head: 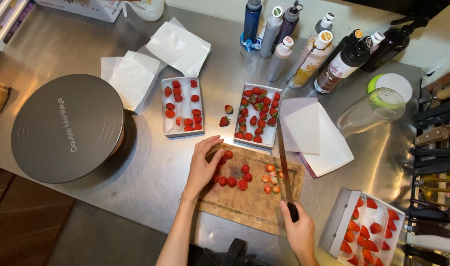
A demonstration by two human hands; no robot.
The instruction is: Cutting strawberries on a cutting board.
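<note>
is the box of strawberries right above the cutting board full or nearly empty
Nearly full: the white box above the cutting board shows red strawberries packed almost edge to edge.

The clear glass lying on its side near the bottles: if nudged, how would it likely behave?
The clear glass lies tipped on the smooth steel table, so it would probably roll rather than slide. It looks empty and thin-walled, so likely light and fragile. The white lid and the bottles close by might stop it.
</note>
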